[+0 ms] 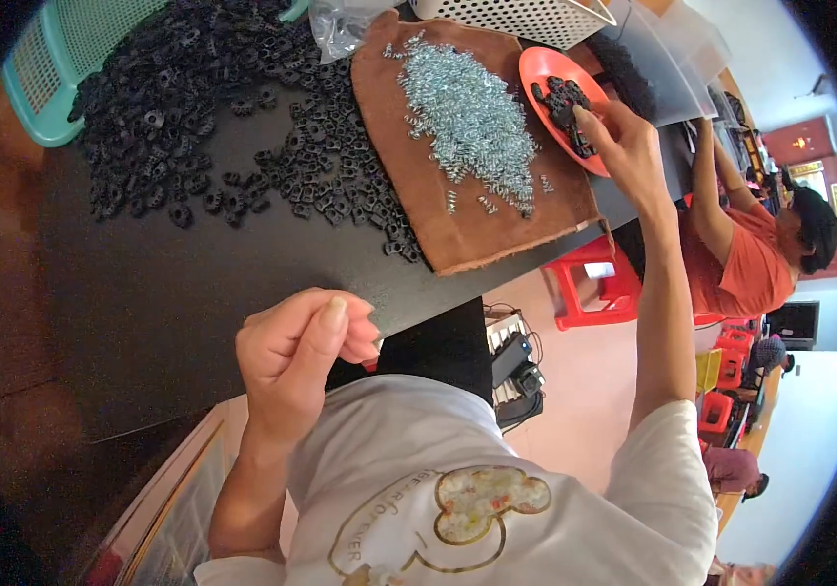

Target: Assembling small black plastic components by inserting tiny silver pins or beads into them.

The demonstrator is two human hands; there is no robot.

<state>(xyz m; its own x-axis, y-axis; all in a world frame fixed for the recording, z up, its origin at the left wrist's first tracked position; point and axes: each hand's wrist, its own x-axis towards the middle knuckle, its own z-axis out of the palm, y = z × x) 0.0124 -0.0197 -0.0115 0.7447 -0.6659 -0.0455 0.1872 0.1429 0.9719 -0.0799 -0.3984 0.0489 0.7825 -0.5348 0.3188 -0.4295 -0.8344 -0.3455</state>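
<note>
Above the near table edge, my left hand [306,342] is closed, its thumb pressed against curled fingers. Whatever it may hold is hidden. My right hand [625,151] reaches over an orange-red plate [533,66], thumb and fingers together at the small black plastic parts [563,102] lying there. Left of the plate, a heap of small silvery coil springs [467,117] lies on a brown cloth [496,239]. Many small black ring-shaped plastic pieces [164,127] are spread across the dark table [243,259] to the left of the cloth.
A green plastic basket [42,107] stands far left. At the back are a clear plastic bag [340,29], a white perforated basket [526,18] and a translucent bin [667,68]. A red stool [599,283] is right of the table. A person in orange [745,254] works beyond it.
</note>
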